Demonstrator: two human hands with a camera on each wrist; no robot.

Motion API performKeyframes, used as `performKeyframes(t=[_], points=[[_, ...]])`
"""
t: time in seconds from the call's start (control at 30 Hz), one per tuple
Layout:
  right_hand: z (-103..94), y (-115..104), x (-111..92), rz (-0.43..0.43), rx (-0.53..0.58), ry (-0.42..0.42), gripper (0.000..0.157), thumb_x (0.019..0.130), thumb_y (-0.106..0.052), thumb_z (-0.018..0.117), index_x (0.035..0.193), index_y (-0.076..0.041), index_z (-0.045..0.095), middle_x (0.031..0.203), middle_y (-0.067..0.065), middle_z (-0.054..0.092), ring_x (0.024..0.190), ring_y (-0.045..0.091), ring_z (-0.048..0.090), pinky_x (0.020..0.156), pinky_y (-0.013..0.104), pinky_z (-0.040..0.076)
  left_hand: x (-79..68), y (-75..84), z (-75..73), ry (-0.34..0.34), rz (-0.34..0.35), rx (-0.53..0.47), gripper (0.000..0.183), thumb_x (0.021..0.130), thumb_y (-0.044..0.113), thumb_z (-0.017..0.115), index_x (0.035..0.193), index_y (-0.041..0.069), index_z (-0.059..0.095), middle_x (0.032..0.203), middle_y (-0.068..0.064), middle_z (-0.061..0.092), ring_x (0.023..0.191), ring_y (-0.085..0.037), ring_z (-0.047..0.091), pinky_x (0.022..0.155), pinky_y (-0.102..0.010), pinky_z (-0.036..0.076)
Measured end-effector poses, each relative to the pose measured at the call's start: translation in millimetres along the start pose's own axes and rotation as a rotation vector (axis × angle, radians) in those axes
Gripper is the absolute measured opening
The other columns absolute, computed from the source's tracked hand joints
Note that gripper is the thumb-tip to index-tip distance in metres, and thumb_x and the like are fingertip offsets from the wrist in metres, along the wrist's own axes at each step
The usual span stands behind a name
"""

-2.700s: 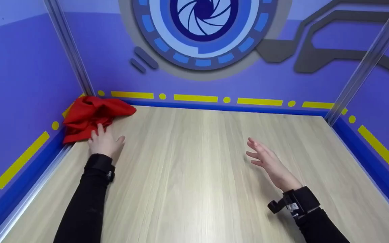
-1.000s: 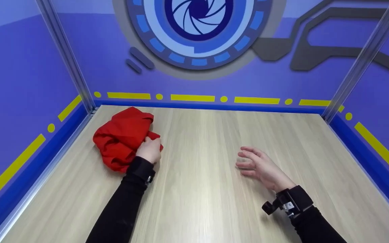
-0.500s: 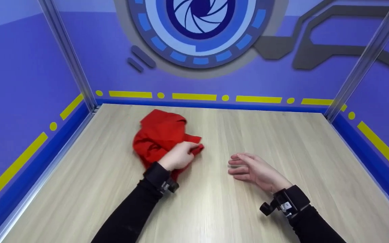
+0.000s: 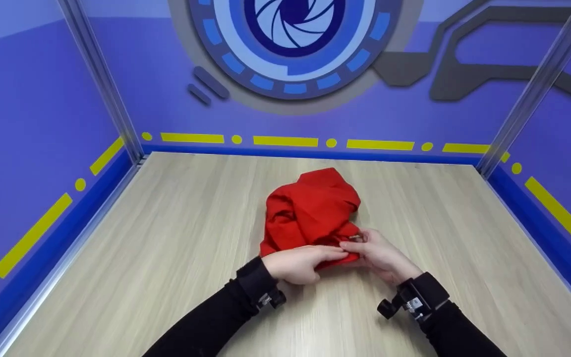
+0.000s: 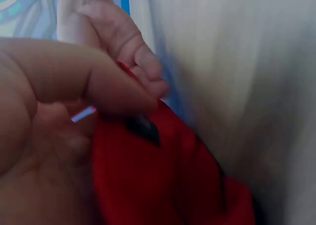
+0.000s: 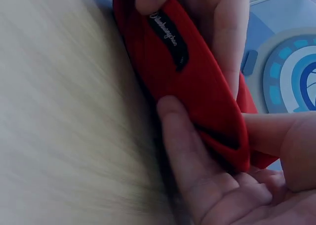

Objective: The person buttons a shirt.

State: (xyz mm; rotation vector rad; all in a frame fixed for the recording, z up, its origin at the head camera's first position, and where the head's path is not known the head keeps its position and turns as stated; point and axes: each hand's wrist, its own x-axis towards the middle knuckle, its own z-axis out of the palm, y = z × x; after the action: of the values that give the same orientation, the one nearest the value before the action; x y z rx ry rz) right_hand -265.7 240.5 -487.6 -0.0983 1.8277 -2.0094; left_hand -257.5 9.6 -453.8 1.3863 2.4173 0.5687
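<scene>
Red cloth [image 4: 315, 208] in a loose, crumpled heap on wood tabletop [image 4: 191, 223], abt mid-width, bulk just beyond both hands. Pinched at its near R edge by L hand [image 4: 295, 265] and R hand [image 4: 382, 255] both, each clamped on fabric, w/ only a short stretch betw. Small black label [image 6: 169, 40] on that edge, script too small to read for sure. Prob. v. light, soft & limp, not fragile; likely to sag or fold rather than keep shape, w/ little slip against bare skin. Best to grip along the edge nr label, one layer at a time if poss., being easy to catch several folds at once. Avoid mid-heap: prob. more bunching, less edge control
</scene>
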Motion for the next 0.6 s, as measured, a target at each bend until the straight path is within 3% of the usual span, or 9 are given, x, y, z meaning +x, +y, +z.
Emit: performKeyframes(t=[0.17,0.33,0.5,0.6], points=[[-4.2,-7,1,-0.080,0.048,0.175,0.050,0.089,-0.010,0.068,0.134,0.000,0.048,0.120,0.016,0.065,0.102,0.023,0.068,0.088,0.038,0.055,-3.7,0.0,-3.7,0.093,-0.093,0.061,0.088,0.079,0.002,0.068,0.154,0.023,0.026,0.159,0.004,0.026,0.144,-0.011,0.029,0.112,-0.033,0.036],[-7.8,-17,-2,-0.181,0.178,0.282,0.047,0.087,-0.014,0.072,0.129,-0.004,0.054,0.109,0.005,0.069,0.091,0.016,0.070,0.080,0.032,0.058,-4.3,-6.8,-1.8,0.189,-0.233,0.156,0.096,0.077,0.016,0.075,0.155,0.028,0.020,0.160,-0.001,0.024,0.140,-0.022,0.037,0.103,-0.043,0.044],[-11.7,-24,-4,-0.269,0.362,0.293,0.025,0.087,-0.011,0.071,0.109,-0.013,0.059,0.092,-0.003,0.071,0.076,0.011,0.070,0.066,0.026,0.057,-4.8,-23.7,-0.6,0.263,-0.317,0.144,0.097,0.076,0.025,0.078,0.155,0.027,0.021,0.158,-0.009,0.029,0.139,-0.030,0.037,0.108,-0.045,0.039],[-12.7,-27,-5,-0.318,0.406,0.282,0.018,0.088,-0.011,0.070,0.104,-0.015,0.062,0.090,-0.003,0.071,0.072,0.010,0.068,0.061,0.025,0.054,-6.7,-32.9,-2.4,0.295,-0.345,0.116,0.097,0.074,0.028,0.081,0.154,0.024,0.027,0.154,-0.013,0.036,0.140,-0.030,0.037,0.113,-0.046,0.033]])
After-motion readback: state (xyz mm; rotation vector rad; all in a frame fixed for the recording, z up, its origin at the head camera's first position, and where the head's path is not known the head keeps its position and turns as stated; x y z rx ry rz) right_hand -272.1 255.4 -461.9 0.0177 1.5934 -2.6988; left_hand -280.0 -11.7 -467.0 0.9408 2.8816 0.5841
